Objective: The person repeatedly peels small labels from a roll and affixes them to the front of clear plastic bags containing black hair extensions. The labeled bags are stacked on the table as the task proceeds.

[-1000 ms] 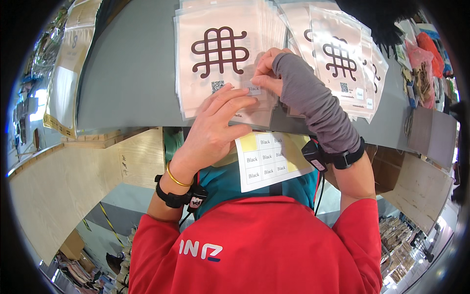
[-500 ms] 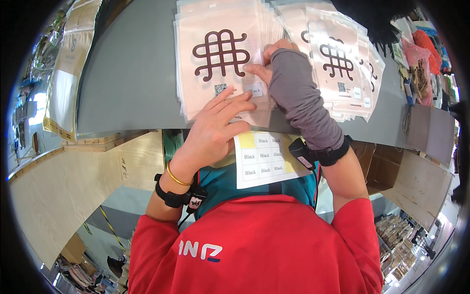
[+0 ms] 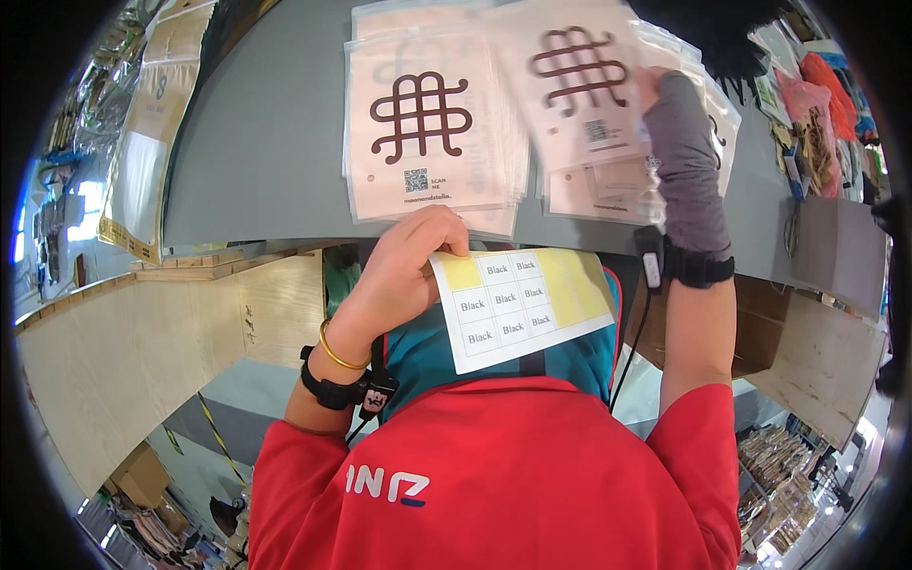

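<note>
From where I stand, the person's right hand (image 3: 654,87), in a grey sleeve (image 3: 686,157), is closed at the right edge of a pale pink pouch (image 3: 579,128), seemingly pinching it, though blur and the cuff hide the fingertips, so I cannot tell the exact grip. That pouch lies directly left of the hand, its long axis running far to near with the far end leaning left; it overlaps the far left part of the right pile (image 3: 608,190) of similar pouches, and I can't tell whether its near edge touches them. The relation that matters is sideways: the left stack (image 3: 421,123) sits farther left across the grey table (image 3: 256,142), its top pouch nearly straight far to near, while the held one is tilted. The left hand (image 3: 404,261) is much nearer that stack, at its near edge, fingers curled together and thumb side pinching the far left corner of a sheet of labels (image 3: 518,309). The sheet hangs just short of the table's near edge, long side left to right, its right end angled slightly farther away, with bare yellow backing mostly toward the right.
</note>
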### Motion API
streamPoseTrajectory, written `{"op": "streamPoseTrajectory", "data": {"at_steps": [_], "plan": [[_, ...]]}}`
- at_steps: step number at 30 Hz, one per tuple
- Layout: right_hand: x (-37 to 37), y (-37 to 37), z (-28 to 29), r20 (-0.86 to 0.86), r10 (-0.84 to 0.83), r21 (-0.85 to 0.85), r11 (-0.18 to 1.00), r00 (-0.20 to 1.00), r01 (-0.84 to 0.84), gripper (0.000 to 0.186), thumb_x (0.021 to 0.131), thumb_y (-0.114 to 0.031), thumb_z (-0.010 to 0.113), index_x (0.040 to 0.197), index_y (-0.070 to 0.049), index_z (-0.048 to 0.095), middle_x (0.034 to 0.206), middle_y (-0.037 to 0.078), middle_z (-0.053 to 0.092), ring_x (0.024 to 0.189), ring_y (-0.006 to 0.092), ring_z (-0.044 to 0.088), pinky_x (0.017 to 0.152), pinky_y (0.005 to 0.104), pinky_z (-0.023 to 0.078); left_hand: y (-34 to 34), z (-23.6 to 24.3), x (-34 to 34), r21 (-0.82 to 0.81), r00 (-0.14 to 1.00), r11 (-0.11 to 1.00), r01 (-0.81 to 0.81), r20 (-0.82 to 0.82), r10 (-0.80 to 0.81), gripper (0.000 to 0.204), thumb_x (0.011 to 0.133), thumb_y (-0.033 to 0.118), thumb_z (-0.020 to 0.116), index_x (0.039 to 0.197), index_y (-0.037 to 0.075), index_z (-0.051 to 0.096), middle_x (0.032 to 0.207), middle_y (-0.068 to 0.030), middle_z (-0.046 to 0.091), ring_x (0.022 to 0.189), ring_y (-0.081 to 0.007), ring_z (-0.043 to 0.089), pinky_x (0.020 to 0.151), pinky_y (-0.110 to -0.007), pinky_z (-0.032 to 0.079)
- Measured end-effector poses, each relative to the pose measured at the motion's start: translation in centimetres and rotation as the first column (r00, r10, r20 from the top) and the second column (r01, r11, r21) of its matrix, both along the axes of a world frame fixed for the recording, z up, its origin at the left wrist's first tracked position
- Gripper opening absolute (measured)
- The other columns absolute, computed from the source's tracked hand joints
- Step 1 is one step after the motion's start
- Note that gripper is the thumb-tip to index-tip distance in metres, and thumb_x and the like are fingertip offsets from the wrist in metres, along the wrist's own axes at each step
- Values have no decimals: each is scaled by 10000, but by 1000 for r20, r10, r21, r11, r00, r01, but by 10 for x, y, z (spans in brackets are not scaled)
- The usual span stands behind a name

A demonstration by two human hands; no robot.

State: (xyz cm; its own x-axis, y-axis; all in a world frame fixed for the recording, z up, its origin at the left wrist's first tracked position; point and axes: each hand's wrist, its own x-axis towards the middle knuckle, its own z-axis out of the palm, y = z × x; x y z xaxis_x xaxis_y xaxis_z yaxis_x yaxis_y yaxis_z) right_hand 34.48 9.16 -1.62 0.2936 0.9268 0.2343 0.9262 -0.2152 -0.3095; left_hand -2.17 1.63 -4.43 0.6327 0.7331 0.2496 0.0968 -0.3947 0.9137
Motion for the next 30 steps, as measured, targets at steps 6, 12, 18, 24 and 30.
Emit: {"op": "streamPoseTrajectory", "data": {"at_steps": [6, 12, 18, 24, 30], "plan": [[-49, -71, 21, -128, 524, 236, 841, 842, -487, 478, 883, -301, 846, 1238, -32, 673, 1097, 187, 719, 987, 359, 695, 904, 445, 538, -1, -3, 8, -5, 999, 1000, -14, 50, 14, 312, 777, -67, 795, 930, 44, 547, 928, -91, 581, 838, -260, 579, 764, -319, 490], [-128, -143, -3, -453, 601, 155, 781, 659, -605, 444, 782, -239, 912, 1092, -69, 644, 903, 99, 674, 833, 326, 656, 744, 461, 513, -6, -3, 9, -224, 991, 975, -6, 126, 35, 308, 805, -29, 817, 926, 64, 550, 928, -67, 563, 831, -163, 551, 754, -270, 456], [-131, -140, -10, -411, 687, 258, 719, 600, -646, 380, 768, -116, 895, 1046, -94, 636, 902, 74, 665, 819, 303, 641, 715, 416, 504, -11, -2, 6, -161, 999, 987, 22, 40, -16, 239, 821, 27, 835, 1039, 46, 739, 924, -25, 744, 795, -115, 676, 713, -266, 523], [-142, -144, -8, -308, 690, 328, 723, 655, -608, 369, 725, -82, 898, 992, -117, 646, 936, 42, 648, 844, 268, 617, 725, 388, 499, -17, -1, 1, -377, 998, 924, -57, 15, 68, 69, 889, -6, 747, 953, 19, 757, 894, -46, 770, 796, -94, 699, 712, -243, 545], [-152, -139, -6, -394, 628, 300, 778, 671, -552, 347, 724, -48, 887, 968, -120, 650, 941, 43, 646, 873, 262, 608, 742, 381, 494, -20, 5, -4, -297, 994, 949, -105, -32, 100, 83, 888, 5, 753, 972, 9, 752, 866, -34, 768, 769, -82, 696, 692, -238, 543]]}}
